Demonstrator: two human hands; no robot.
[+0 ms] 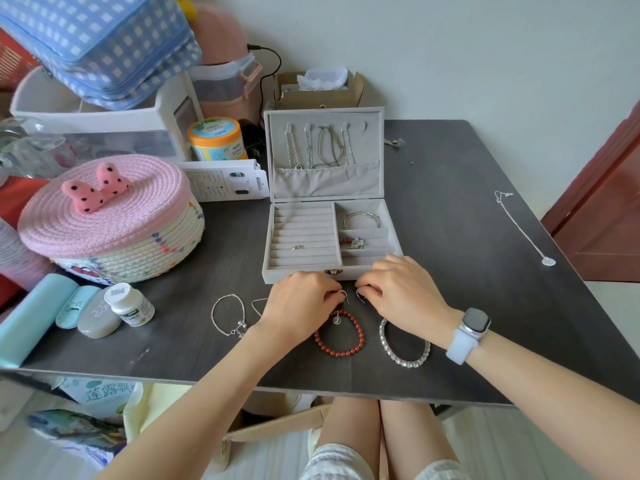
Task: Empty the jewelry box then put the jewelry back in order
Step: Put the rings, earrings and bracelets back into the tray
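Just two hands (349, 299) pinching two earring hooks (351, 295).

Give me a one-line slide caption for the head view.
Both hands, left hand and right hand, each pinch a hook earring before the open grey jewelry box; red bead bracelet lies below.

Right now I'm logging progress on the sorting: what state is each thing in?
jewelry box: lid open, upright.
left hand: fingers pinch an earring hook.
right hand: fingers pinch the other hook.
red bead bracelet: flat on table.
silver bangle: in box compartment.
pink basket: lidded.
pill bottle: capped, upright.
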